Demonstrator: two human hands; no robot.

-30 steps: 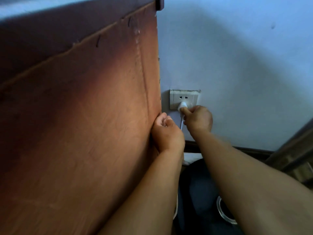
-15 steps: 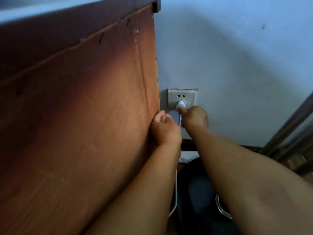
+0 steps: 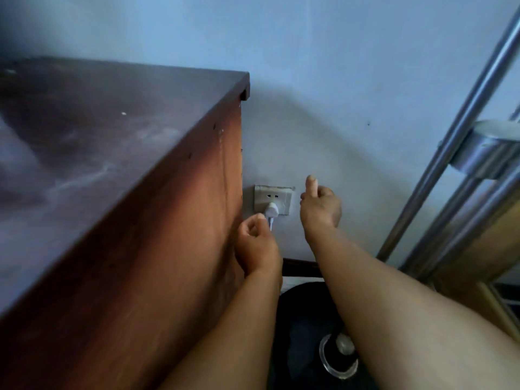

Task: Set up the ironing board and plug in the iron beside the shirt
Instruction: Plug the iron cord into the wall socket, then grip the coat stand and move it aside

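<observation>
White plug (image 3: 271,210) sits in the lower holes of the wall socket (image 3: 273,199), low on the wall just right of a brown cabinet (image 3: 140,220). It looks pushed home, though a slight blur hides whether the prongs are fully buried. The thin white cord (image 3: 270,225) drops from the plug and passes out of sight behind the left hand.

Left hand (image 3: 257,244): grip loosely curled, fingers together, right beside the cord below the plug. Cannot tell whether it pinches the cord or merely touches it.

Right hand (image 3: 319,208): free of the plug, just right of the socket, thumb up, fingers half folded, nothing in the grip.

Iron, board and shirt are not in view. Metal poles (image 3: 464,130) lean at the right; a dark mass with a ring-shaped object lies on the floor (image 3: 304,313) below the arms.

Handling, as judged: the plug is light, hard, smooth plastic; take it by its body with thumb and forefinger, never by the cord. The cord is soft and limp, and will snag on the cabinet corner if dragged. The socket plate looks chipped along its top edge, so push straight in, not sideways.

Plugging-in appears done; board setup cannot be checked from here.
</observation>
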